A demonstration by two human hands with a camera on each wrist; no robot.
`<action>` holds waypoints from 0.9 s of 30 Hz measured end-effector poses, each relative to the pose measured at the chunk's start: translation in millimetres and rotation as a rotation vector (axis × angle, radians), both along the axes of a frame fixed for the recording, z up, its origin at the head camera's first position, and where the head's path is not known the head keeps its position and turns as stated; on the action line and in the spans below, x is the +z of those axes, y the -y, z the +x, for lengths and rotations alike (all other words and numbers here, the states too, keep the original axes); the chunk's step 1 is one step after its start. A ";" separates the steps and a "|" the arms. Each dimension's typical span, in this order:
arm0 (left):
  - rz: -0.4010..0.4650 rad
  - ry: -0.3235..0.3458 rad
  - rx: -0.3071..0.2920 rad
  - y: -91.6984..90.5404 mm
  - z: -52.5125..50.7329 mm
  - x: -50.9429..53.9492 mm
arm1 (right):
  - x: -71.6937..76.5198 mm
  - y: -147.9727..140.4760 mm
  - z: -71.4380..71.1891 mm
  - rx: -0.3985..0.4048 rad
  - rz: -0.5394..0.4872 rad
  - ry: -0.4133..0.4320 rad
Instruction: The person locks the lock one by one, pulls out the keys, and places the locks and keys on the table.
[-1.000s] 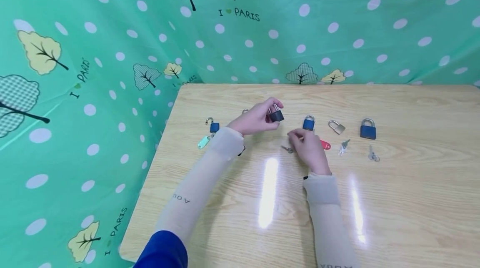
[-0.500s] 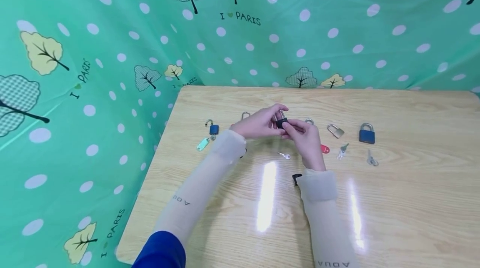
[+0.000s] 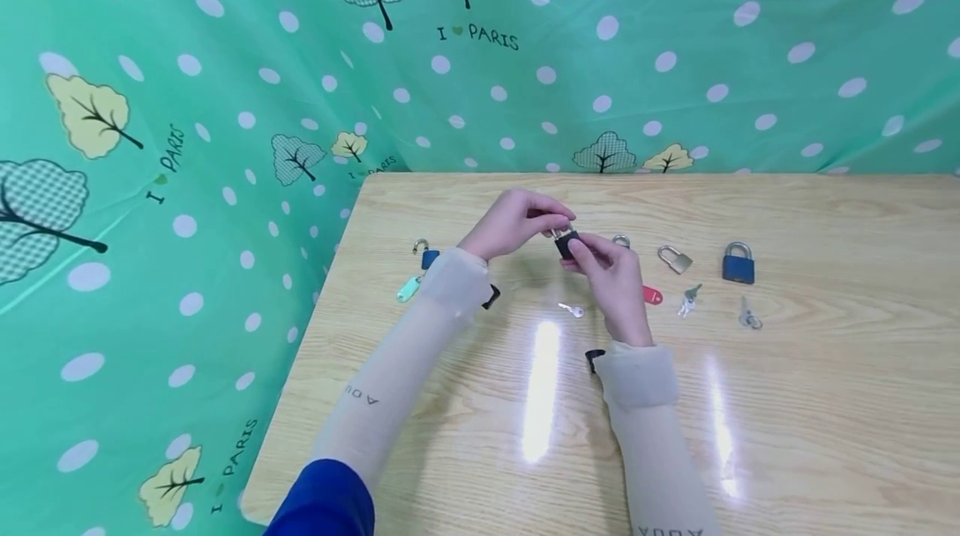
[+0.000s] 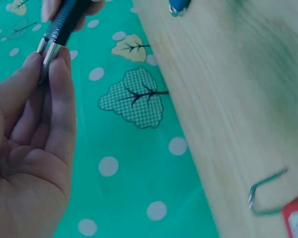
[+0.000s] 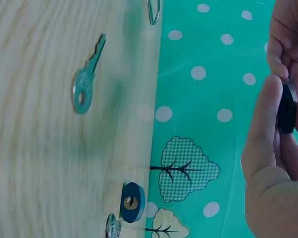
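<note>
Both hands hold a small black padlock (image 3: pixel 567 246) above the table. With thumb and fingers my left hand (image 3: pixel 513 225) pinches its metal shackle, plain in the left wrist view, where the black padlock (image 4: pixel 68 22) points its shackle toward the left hand (image 4: pixel 30 168). My right hand (image 3: pixel 615 284) grips the body between thumb and fingers; the right wrist view gives the dark body (image 5: pixel 287 111) edge-on. Whether the shackle is locked I cannot tell. Below the hands a loose silver key (image 3: pixel 572 310) lies on the wood.
At left are a blue padlock (image 3: pixel 430 259) with its shackle swung out and a green tag (image 3: pixel 408 289). Right of the hands lie a red tag (image 3: pixel 652 295), a silver padlock (image 3: pixel 677 261), keys (image 3: pixel 688 301), a larger blue padlock (image 3: pixel 738 268) and more keys (image 3: pixel 748 315).
My right hand has come up from near the table and taken hold of the padlock's body. My left hand has shifted its fingers onto the shackle.
</note>
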State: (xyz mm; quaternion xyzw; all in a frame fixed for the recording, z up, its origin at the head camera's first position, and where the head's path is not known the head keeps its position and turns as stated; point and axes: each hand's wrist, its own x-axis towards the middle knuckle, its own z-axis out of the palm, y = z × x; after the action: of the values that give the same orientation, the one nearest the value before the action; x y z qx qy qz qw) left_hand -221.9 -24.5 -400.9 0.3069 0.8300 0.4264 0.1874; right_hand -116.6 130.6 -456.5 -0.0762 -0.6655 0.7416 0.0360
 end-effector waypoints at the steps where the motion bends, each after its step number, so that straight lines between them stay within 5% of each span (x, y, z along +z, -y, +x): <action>1: -0.008 -0.018 -0.004 0.5 0.7 1.9 | 0.3 1.0 0.2 -0.008 0.000 -0.013; 6: -0.082 -0.177 -0.049 -1.2 5.7 12.5 | 2.2 6.0 0.8 -0.053 -0.022 -0.054; 10: -0.124 -0.324 -0.074 -5.3 10.7 11.5 | 1.9 9.7 0.7 -0.108 -0.068 -0.072; 16: -0.109 -0.405 -0.053 -8.0 15.5 3.0 | 2.3 13.1 -1.8 -0.183 -0.084 -0.075; 22: -0.069 -0.377 -0.040 -5.0 15.4 -6.7 | 0.3 14.5 -4.2 -0.181 -0.066 -0.068; 27: -0.049 -0.154 0.026 -1.0 12.5 -25.5 | -7.3 13.0 -5.2 -0.108 0.036 0.031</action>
State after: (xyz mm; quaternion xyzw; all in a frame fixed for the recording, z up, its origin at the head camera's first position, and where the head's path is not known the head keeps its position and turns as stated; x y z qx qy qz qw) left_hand -209.4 -23.5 -426.4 0.3231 0.8562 0.3834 0.1249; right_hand -121.8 117.6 -463.9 -0.1228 -0.6740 0.7254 0.0672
